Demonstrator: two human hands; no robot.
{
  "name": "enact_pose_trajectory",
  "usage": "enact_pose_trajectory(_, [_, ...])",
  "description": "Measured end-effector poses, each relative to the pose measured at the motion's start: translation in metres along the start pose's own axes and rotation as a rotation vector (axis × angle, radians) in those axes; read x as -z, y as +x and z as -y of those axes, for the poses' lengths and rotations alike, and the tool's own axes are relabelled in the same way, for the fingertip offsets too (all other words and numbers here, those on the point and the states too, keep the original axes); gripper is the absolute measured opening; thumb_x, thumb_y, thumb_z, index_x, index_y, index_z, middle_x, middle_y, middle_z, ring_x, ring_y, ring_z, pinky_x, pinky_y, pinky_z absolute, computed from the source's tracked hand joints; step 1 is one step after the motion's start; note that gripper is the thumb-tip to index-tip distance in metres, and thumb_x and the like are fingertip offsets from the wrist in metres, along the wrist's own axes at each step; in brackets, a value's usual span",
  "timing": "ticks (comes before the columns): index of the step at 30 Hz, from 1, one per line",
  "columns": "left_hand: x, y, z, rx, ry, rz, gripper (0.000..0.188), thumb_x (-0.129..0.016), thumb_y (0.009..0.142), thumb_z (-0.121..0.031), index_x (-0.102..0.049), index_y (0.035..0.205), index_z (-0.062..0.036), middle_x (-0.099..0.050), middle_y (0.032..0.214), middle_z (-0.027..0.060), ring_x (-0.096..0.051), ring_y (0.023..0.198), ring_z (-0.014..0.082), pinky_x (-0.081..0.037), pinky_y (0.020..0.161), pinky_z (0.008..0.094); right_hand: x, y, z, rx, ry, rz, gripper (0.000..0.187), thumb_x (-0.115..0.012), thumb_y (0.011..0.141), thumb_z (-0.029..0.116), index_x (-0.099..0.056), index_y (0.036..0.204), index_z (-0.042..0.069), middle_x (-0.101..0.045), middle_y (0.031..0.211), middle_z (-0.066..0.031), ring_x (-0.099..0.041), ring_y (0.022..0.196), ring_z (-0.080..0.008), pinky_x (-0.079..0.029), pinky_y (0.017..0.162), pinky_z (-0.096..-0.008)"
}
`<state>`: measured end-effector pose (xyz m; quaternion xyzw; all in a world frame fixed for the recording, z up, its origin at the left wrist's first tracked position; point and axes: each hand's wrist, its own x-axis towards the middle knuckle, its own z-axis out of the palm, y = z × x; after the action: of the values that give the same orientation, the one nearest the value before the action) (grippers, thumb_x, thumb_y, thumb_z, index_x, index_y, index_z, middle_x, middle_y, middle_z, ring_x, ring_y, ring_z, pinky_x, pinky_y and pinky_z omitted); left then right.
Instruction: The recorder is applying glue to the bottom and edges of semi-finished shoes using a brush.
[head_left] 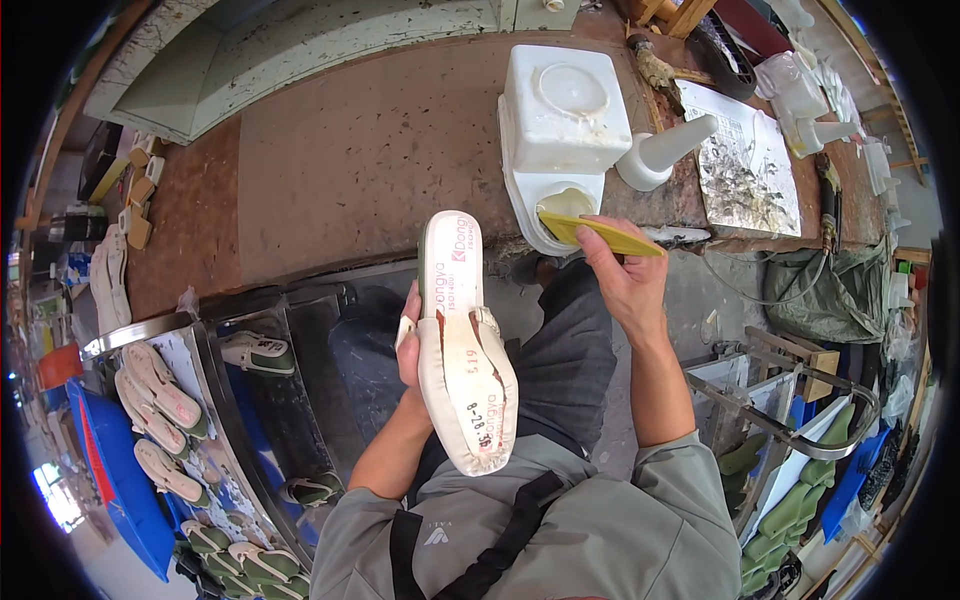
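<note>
My left hand (409,345) is closed round the side of a cream shoe upper on a last (465,380), held bottom up above my lap. Its underside faces me, with print, a handwritten mark and puckered edges drawn in round the toe. In my right hand (630,285) is a flat yellow brush (612,236), pinched between thumb and fingers. The brush's far end sits in the open mouth of a white plastic glue dispenser (570,110) at the bench edge, so its tip is hidden. The shoe and the brush are apart.
A brown workbench (340,160) spans the front. Beside the dispenser stand a white cone-shaped nozzle (662,152) and a stained paper sheet (740,165). Cream shoes (160,390) fill a rack at left. Green soles (800,500) lie on a metal-framed rack at right.
</note>
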<state>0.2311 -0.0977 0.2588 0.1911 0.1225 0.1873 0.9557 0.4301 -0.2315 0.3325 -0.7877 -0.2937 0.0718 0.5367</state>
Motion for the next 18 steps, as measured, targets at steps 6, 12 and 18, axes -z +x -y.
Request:
enact_pose_trajectory(6, [0.012,-0.001,0.006,-0.119,0.141,-0.219,0.063,-0.039,0.086,-0.045,-0.031,0.14,-0.0135,-0.046,0.133,0.0179,-0.058,0.103,0.0395,-0.049,0.081,0.0588,0.011,0.003,0.001,-0.322,0.401,-0.02,0.016,-0.065,0.086,0.011,-0.068,0.092,-0.003,-0.062,0.07,-0.0005,-0.052,0.058,-0.0051,-0.039,0.051,-0.0195])
enact_pose_trajectory(12, [-0.023,-0.002,-0.006,-0.141,0.21,0.058,0.068,-0.044,0.088,-0.047,-0.026,0.14,-0.0069,-0.049,0.125,0.0244,-0.061,0.091,0.0401,-0.053,0.072,0.0548,0.019,-0.01,0.039,-0.308,0.455,-0.004,0.015,-0.064,0.086,0.009,-0.067,0.091,-0.005,-0.063,0.07,-0.0043,-0.052,0.053,-0.0066,-0.038,0.048,-0.0197])
enact_pose_trajectory(18, [-0.077,-0.018,-0.018,-0.161,0.355,0.142,0.07,-0.052,0.085,-0.05,-0.03,0.138,-0.0113,-0.045,0.128,0.0192,-0.058,0.098,0.0328,-0.054,0.075,0.0458,0.004,-0.023,0.101,-0.095,0.587,-0.033,0.012,-0.065,0.083,0.002,-0.066,0.092,-0.006,-0.064,0.075,-0.0071,-0.055,0.055,-0.0081,-0.041,0.05,-0.0196])
